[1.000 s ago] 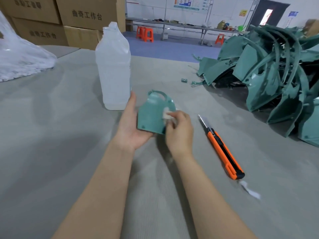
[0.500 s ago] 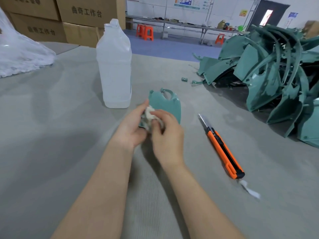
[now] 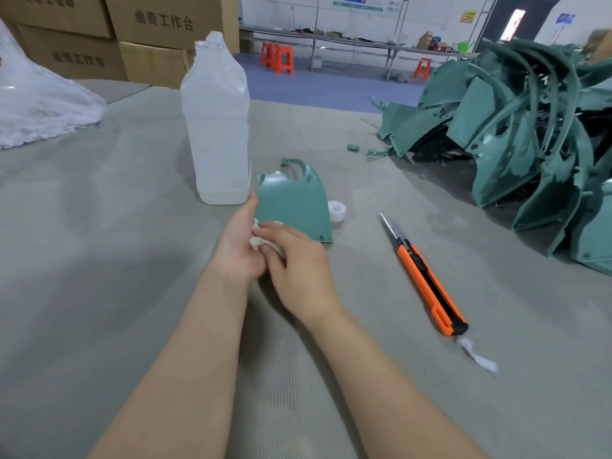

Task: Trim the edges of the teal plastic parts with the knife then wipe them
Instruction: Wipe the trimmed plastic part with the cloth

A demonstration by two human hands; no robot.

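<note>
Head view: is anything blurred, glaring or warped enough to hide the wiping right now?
Head view: light soft and even, faint shadows on the table left of the bottle; no glare on the part; right hand and cloth slightly motion-smeared, knife crisp; wide-angle stretch swells the forearms at the bottom edge; far doorway blown out. The wiping is readable.

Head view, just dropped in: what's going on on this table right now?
A person is wiping, not cutting. The left hand holds a small teal part by its lower left edge; the right hand pinches a white wad against it. The orange knife lies untouched on the table to the right, blade out. A translucent bottle stands behind the part, and a pile of teal parts sits far right.
</note>
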